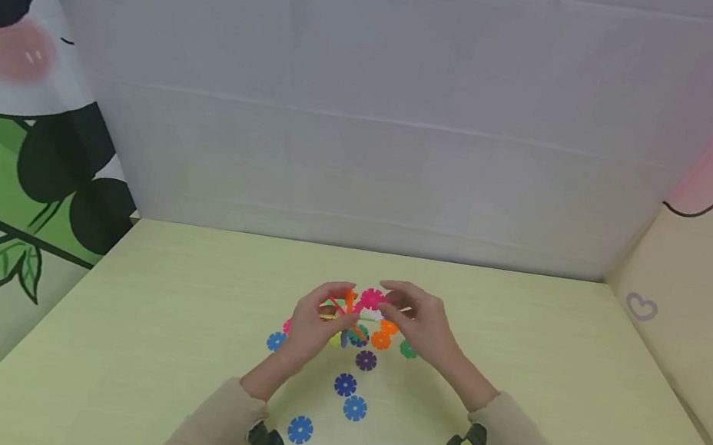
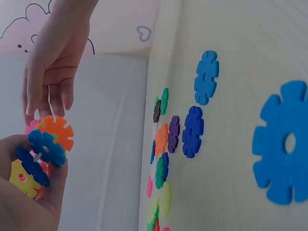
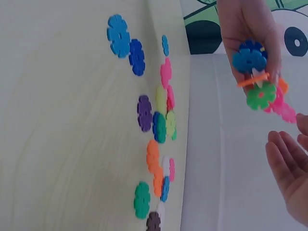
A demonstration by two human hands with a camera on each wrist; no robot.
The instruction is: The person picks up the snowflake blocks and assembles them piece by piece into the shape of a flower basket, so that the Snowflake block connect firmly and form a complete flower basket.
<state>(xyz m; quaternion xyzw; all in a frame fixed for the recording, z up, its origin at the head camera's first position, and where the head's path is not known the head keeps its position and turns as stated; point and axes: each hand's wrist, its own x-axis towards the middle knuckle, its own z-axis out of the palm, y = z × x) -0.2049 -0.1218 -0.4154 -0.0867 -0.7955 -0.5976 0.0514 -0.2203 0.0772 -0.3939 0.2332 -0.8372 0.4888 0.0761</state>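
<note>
Cluster of joined notched discs (image 2: 51,144), multicoloured: was gripped in the left hand (image 1: 313,321), above the table (image 1: 170,341); right hand (image 1: 421,322): fingers were parted, just beside the cluster's pink disc (image 1: 373,297), contact unclear; loose discs (image 1: 349,411), assorted colours: lay scattered on the table

A cluster of notched plastic discs (image 3: 267,91), slotted together at differing angles, sits raised above the far part of the tabletop (image 1: 523,319), gripped in the left hand (image 1: 311,323). It includes blue, orange, yellow and green discs; a pink disc (image 1: 371,299) juts rightward, just beside the right hand (image 1: 421,323).
</note>
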